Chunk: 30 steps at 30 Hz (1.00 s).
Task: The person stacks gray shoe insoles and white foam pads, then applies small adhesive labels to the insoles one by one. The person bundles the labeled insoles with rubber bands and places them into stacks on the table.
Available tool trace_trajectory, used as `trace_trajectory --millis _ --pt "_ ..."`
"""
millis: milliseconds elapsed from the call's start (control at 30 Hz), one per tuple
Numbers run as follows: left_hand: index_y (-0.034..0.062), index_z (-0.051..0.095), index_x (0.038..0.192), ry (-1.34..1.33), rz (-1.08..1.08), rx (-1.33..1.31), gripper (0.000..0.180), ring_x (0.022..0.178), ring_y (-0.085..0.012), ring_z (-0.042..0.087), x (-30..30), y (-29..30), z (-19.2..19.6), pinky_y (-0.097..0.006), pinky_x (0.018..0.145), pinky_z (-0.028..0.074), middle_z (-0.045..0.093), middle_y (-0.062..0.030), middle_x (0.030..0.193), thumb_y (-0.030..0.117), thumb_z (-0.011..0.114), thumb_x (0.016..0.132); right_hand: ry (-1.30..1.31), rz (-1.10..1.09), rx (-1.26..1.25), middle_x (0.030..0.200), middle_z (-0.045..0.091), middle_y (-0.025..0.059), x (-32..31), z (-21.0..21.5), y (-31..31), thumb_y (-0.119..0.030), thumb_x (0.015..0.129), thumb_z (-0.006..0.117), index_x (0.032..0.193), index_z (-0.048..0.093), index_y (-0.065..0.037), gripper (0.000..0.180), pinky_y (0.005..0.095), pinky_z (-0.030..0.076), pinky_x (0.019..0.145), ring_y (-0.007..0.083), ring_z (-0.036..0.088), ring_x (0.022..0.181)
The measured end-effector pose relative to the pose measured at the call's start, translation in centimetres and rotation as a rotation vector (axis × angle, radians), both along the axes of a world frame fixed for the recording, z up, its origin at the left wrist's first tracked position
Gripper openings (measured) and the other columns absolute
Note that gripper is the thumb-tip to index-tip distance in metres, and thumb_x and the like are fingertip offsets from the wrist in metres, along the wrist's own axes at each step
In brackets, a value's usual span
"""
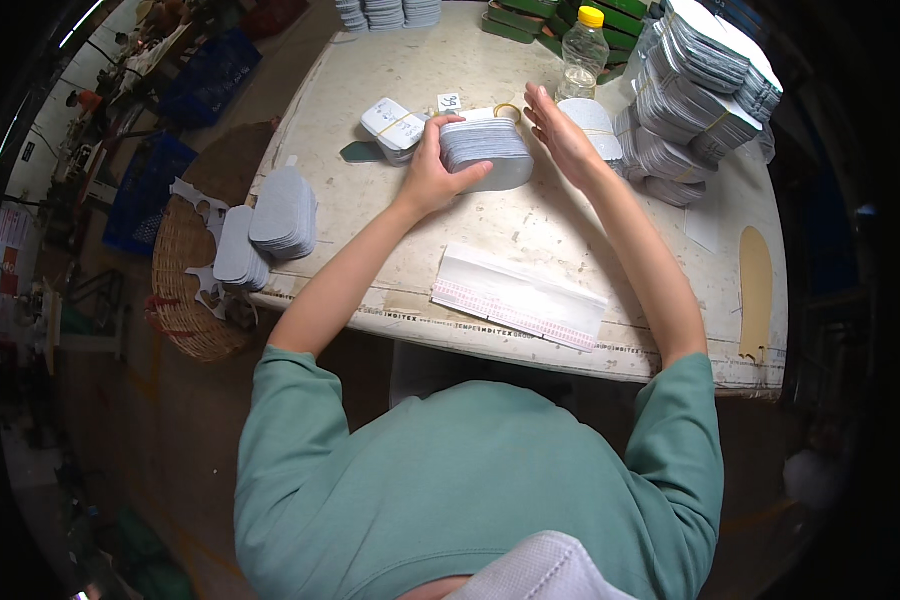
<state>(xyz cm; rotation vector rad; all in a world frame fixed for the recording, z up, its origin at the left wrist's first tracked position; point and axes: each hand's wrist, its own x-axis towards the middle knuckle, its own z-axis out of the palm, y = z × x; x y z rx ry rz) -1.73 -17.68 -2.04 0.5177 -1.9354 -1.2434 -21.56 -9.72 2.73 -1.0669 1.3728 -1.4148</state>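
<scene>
Left hand grasping grey insole stack on table; right hand released, flat just beside stack, near bottle

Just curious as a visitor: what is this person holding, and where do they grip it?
The left hand grips the left end of a grey stack; the right hand is open beside it.

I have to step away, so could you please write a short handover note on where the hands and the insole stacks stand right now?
Left hand: gripping the left side of the grey insole stack at the table's centre.
Right hand: open, beside the stack's right end; contact unclear.
A yellow rubber band lies just behind the stack.
Done: banded bundles piled at right, one labelled bundle at left.
Left: this stack shows no band; loose insoles wait at the table's left edge.
</scene>
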Motion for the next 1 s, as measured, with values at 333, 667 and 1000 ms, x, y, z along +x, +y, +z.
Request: trace_trajectory --millis 333,667,1000 --pt "0.0078 0.041 0.124 -0.188 0.049 -0.221 0.082 0.111 -0.0297 0.058 0.8 0.4 1.8 -0.039 0.095 0.047 0.058 -0.0184 0.117 0.033 0.089 0.062 0.253 0.013 -0.157 0.159 0.02 0.0143 2.0 -3.3 1.3 -0.044 0.105 0.03 0.152 0.024 -0.007 0.061 0.0318 0.012 0.118 0.0241 0.018 0.147" --pt "0.0073 0.049 0.119 -0.343 0.042 -0.229 0.077 0.104 -0.0275 0.062 1.0 0.5 2.6 -0.037 0.089 0.049 0.064 -0.0146 0.11 0.031 0.09 0.059 0.467 -0.064 -0.317 0.135 0.055 0.0165 0.1 -1.3 1.8 -0.011 0.101 0.045 0.141 0.043 -0.004 0.041 0.0311 0.047 0.098 0.0234 0.059 0.116" --pt "0.0036 0.042 0.134 0.506 -0.493 1.125 0.07 0.119 -0.0265 0.055 -1.3 2.2 6.3 -0.041 0.098 0.053 0.051 -0.0135 0.13 0.024 0.079 0.078 -0.251 -0.049 -0.411 0.116 0.064 0.0128 -2.7 2.6 2.2 -0.024 0.095 0.062 0.122 0.056 0.0 0.036 0.0244 0.052 0.077 0.0148 0.066 0.084"
